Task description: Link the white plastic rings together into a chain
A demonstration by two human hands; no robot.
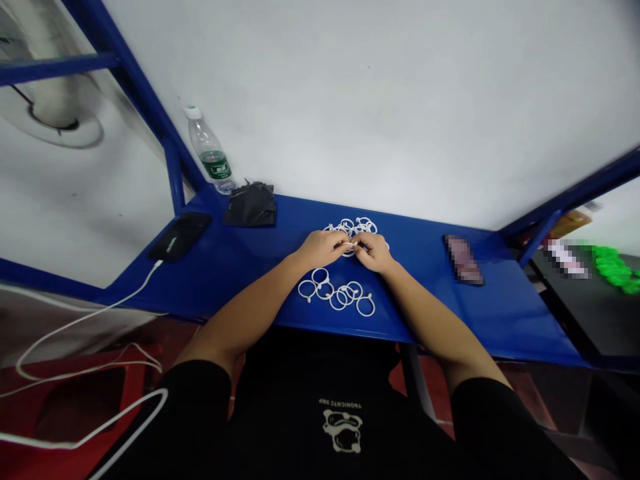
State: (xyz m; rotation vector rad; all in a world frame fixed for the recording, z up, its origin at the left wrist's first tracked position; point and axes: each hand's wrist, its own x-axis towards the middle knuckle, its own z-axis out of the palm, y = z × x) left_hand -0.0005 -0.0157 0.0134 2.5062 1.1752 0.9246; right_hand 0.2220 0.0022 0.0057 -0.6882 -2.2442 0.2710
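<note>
Over the middle of the blue table [405, 313], my left hand [321, 248] and my right hand [372, 251] are close together with fingertips pinched. Between them is a thin white ring [349, 245], its small knob by my right fingertips; the fingers partly hide it. Just behind my hands lies a pile of similar white rings [367, 225], partly covered by the fingers. Nearer the table's front edge, several loose white rings [339, 298] lie flat, some overlapping, each with a small knob or eyelet where it shows.
To the left are a black device [180, 237] with a white cable [125, 298], a crumpled black bag [251, 205] and a plastic bottle [213, 153] against the wall. A phone [465, 259] lies at the right. Blue frame bars [145, 100] rise at both ends.
</note>
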